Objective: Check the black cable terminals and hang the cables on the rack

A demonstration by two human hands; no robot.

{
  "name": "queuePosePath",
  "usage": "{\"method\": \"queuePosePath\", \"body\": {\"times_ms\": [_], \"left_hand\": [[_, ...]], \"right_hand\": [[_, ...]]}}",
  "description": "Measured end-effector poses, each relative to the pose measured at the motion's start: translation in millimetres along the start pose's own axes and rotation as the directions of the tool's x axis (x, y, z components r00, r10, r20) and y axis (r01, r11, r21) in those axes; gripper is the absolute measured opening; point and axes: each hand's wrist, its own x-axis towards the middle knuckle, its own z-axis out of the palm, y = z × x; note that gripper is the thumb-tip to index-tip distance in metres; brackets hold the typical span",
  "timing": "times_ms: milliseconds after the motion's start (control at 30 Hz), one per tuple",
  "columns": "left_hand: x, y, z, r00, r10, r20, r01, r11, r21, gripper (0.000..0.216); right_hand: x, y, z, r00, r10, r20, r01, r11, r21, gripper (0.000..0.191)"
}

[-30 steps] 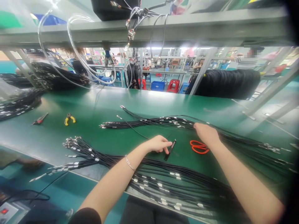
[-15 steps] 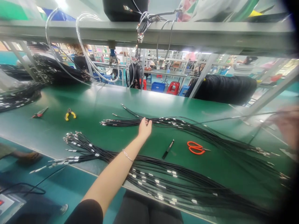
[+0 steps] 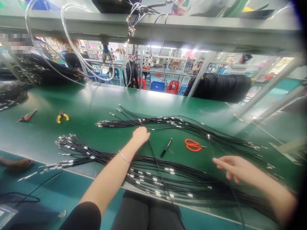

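Observation:
My left hand (image 3: 141, 134) is closed on a black cable (image 3: 159, 167), which runs from the fist down across the front bundle toward my lap. Just beyond that hand lies the back bundle of thin black cables (image 3: 192, 126), with white labels and metal ends. Farther right, my right hand (image 3: 231, 166) has thumb and forefinger pinched on another length of black cable, blurred, with a white label (image 3: 208, 136) above the fingers. A larger front bundle of labelled cables (image 3: 196, 174) passes under my left forearm along the table's near edge.
Orange-handled scissors (image 3: 193, 145) and a black pen-shaped tool (image 3: 166, 147) lie between the bundles. Yellow-handled pliers (image 3: 62, 117) and a red-handled tool (image 3: 27, 116) are at left on the green table (image 3: 105, 99). A shelf beam (image 3: 192, 30) crosses above; clear tubing hangs from it.
My left hand has come off the back bundle toward me, now with a single cable. My right hand has swung in from the far right edge. The view has shifted slightly.

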Motion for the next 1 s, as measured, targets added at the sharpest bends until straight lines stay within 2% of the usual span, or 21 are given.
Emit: {"method": "queuePosePath", "body": {"times_ms": [67,167,200,267,333,433,500,567,667,767,833,900,1000], "left_hand": [[1.2,1.7,-0.5,0.995,-0.004,0.098,0.005,1.000,-0.010,0.025],[0.1,9.0,0.3,0.963,0.026,0.267,0.002,0.995,-0.103,0.027],[-1.7,12.0,0.4,0.947,0.049,0.318,-0.001,0.989,-0.150,0.030],[-8.0,17.9,-0.1,0.895,0.122,0.430,-0.009,0.967,-0.256,0.035],[-17.4,22.7,-1.0,0.792,0.222,0.569,-0.011,0.936,-0.351,0.038],[-33.6,27.7,0.4,0.555,0.360,0.750,0.008,0.899,-0.437,0.036],[-43.0,30.2,4.7,0.419,0.443,0.792,0.021,0.868,-0.496,0.042],[-49.4,32.0,10.6,0.333,0.533,0.778,0.032,0.818,-0.575,0.052],[-53.7,33.4,17.0,0.287,0.621,0.729,0.033,0.755,-0.655,0.050],[-55.2,33.4,16.7,0.265,0.620,0.738,0.005,0.765,-0.644,0.045],[-56.3,33.5,14.2,0.224,0.596,0.771,-0.011,0.793,-0.609,0.046],[-57.8,33.8,11.6,0.182,0.568,0.802,-0.020,0.818,-0.575,0.046],[-59.5,34.9,10.3,0.120,0.553,0.824,-0.056,0.833,-0.551,0.045]], "right_hand": [[21.6,3.5,14.1,0.997,0.074,0.029,-0.075,0.997,0.017,0.053],[48.0,10.5,21.1,0.975,0.163,-0.151,-0.177,0.980,-0.087,0.042],[53.1,12.5,20.8,0.968,0.179,-0.174,-0.198,0.975,-0.098,0.040],[56.6,12.3,19.7,0.978,0.182,-0.099,-0.188,0.980,-0.064,0.039],[51.9,2.7,20.5,0.992,0.102,0.081,-0.105,0.993,0.044,0.040],[39.5,-31.2,27.0,0.948,-0.143,0.283,0.042,0.941,0.336,0.044],[36.1,-60.9,34.1,0.923,-0.262,0.280,0.088,0.856,0.510,0.046],[40.0,-88.5,42.7,0.936,-0.295,0.192,0.133,0.802,0.583,0.047],[53.3,-116.4,56.8,0.958,-0.284,0.031,0.197,0.735,0.649,0.054],[62.4,-125.6,68.7,0.959,-0.272,-0.082,0.245,0.645,0.724,0.054],[62.4,-124.3,73.2,0.954,-0.272,-0.127,0.271,0.595,0.757,0.049],[58.7,-120.5,74.5,0.951,-0.262,-0.164,0.291,0.585,0.757,0.044],[51.9,-115.6,74.1,0.952,-0.266,-0.152,0.292,0.635,0.715,0.042]]}}
